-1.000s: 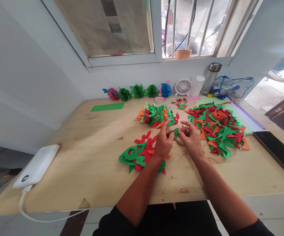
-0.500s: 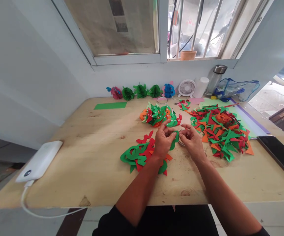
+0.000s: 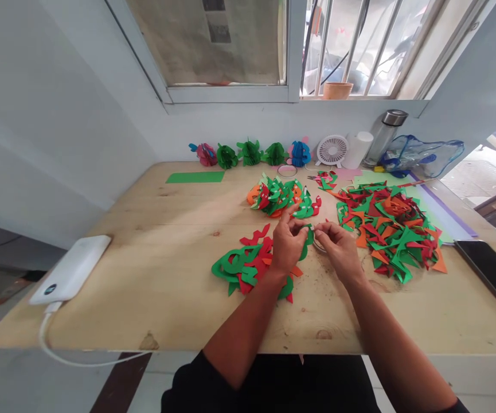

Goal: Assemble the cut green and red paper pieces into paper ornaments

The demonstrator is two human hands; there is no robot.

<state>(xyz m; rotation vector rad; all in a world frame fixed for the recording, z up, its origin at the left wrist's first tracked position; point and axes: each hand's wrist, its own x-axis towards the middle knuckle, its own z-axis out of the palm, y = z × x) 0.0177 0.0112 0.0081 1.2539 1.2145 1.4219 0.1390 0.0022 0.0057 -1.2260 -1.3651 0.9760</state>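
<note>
My left hand (image 3: 288, 241) pinches a small green paper piece (image 3: 307, 245) between thumb and fingers. Close beside it, my right hand (image 3: 338, 246) has its thumb and fingers pressed together at the piece's upper right edge; anything in that pinch is too small to name. A roll of tape (image 3: 319, 245) lies partly hidden under my right fingers. Left of my hands sits a pile of green, red and orange cut shapes (image 3: 248, 267). Behind them is a row of curled pieces with small white patches (image 3: 280, 195).
Paper scraps (image 3: 396, 226) are heaped at the right, beside a black phone (image 3: 492, 275). Along the wall stand folded paper figures (image 3: 250, 152), a small fan (image 3: 332, 151) and a bottle (image 3: 383, 137). A white power bank (image 3: 73, 268) with a cable lies at the left edge.
The view has shifted slightly. My right hand's fingers have closed together near the green piece, while my left hand still holds it.
</note>
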